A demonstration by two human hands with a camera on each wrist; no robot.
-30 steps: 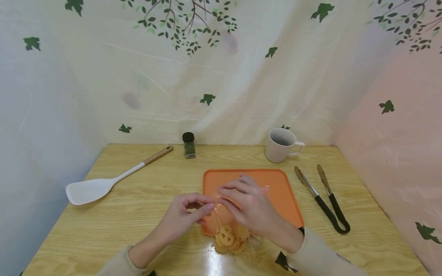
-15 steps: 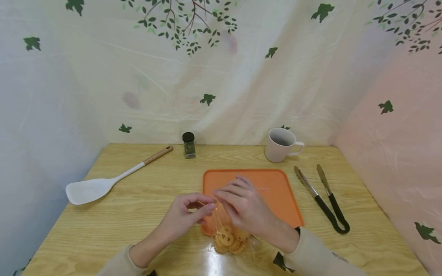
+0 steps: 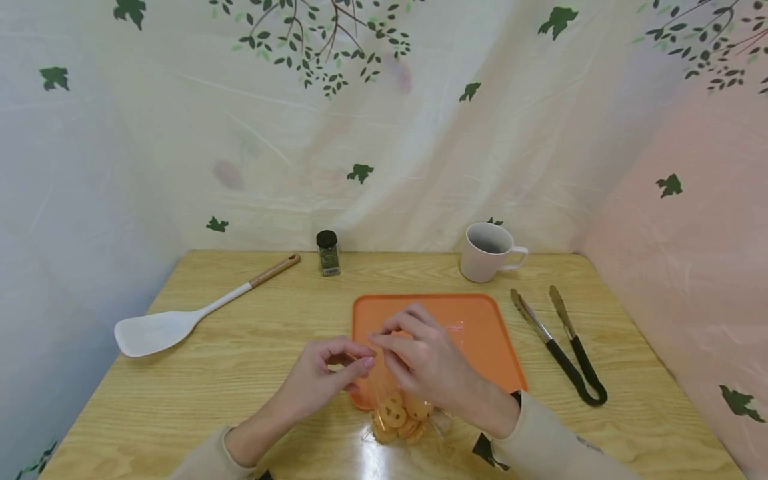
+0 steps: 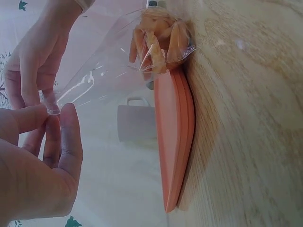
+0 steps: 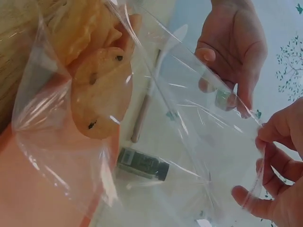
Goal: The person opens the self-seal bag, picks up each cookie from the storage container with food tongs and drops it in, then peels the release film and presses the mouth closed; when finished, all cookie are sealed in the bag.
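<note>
A clear plastic bag (image 4: 102, 71) stretches up from the table, with several yellow-orange crackers (image 3: 393, 415) in its bottom, some with face-like holes. My left hand (image 3: 318, 370) pinches the bag's top edge between thumb and forefinger. Close beside it, my right hand (image 3: 426, 353) pinches the same edge with its thumb and fingers, its other fingers bent. In the right wrist view the film spans between the right hand (image 5: 279, 165) and the left hand (image 5: 232, 52). Behind and under the hands lies an orange tray (image 3: 480, 353); the bag overlaps its near edge.
A white spatula (image 3: 156, 332) with a wooden handle lies at the left. At the back stand a small black-capped spice jar (image 3: 329, 255) and a light mug (image 3: 485, 257). Black-handled tongs (image 3: 567, 363) lie spread at the right. Printed cloth (image 3: 270, 167) surrounds the wooden table (image 3: 240, 380).
My right hand has shifted slightly left along the bag's top edge, closer to the left hand, and its fingers have changed position. The left hand stays nearly still; the crackers barely move.
</note>
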